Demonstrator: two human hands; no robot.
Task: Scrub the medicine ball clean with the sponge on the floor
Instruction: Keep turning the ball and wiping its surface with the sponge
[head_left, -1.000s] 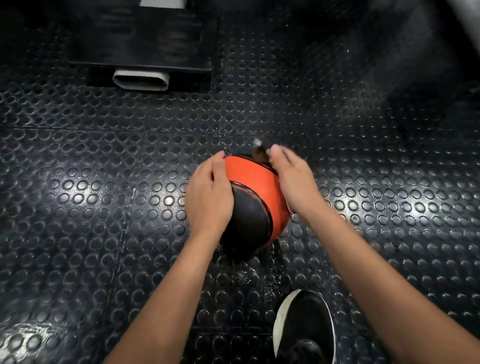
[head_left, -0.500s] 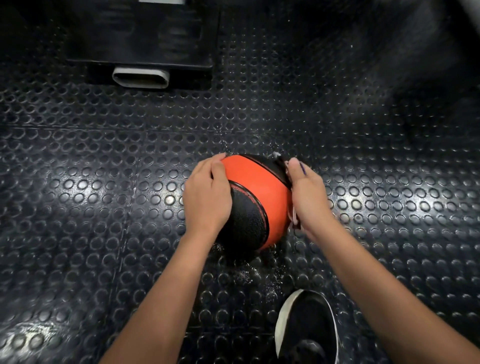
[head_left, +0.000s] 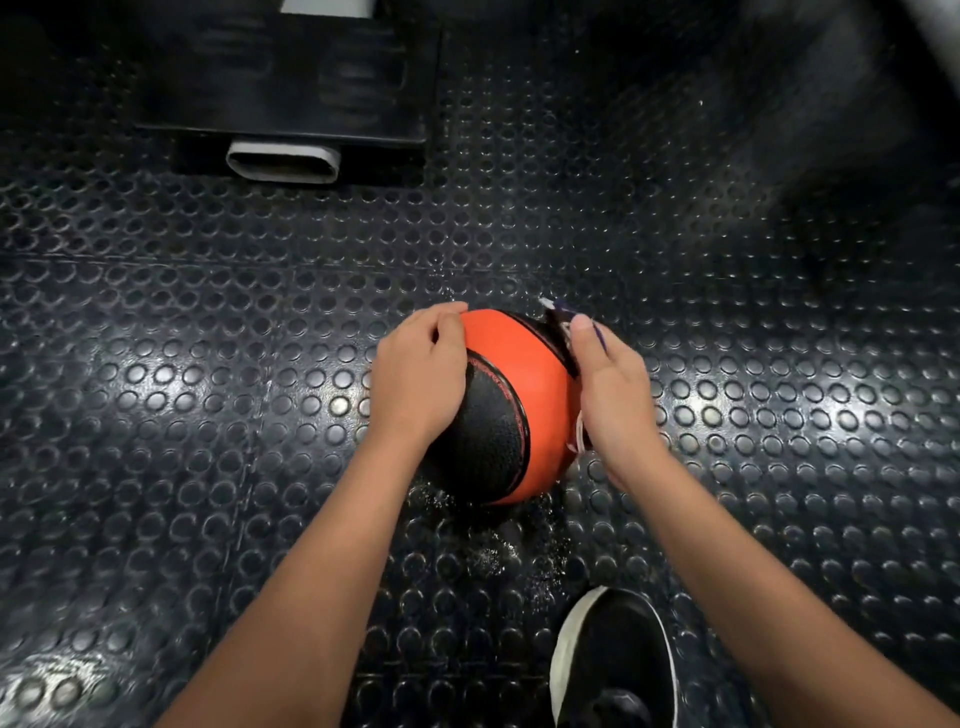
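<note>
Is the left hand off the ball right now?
No. The left hand rests on the medicine ball, steadying its left side on the studded floor.

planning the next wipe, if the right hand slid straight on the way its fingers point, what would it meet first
Probably nothing but bare studded floor; the right hand points up-frame along the medicine ball, sponge under it. Depth is unclear.

Ball (head_left: 514, 395): on the floor (head_left: 208, 364), between our hands.
Left hand (head_left: 418, 376): on its left side.
Right hand (head_left: 613, 395): on its right side.
Shoe (head_left: 615, 660): nearer us.
Box (head_left: 280, 78): beyond.
</note>
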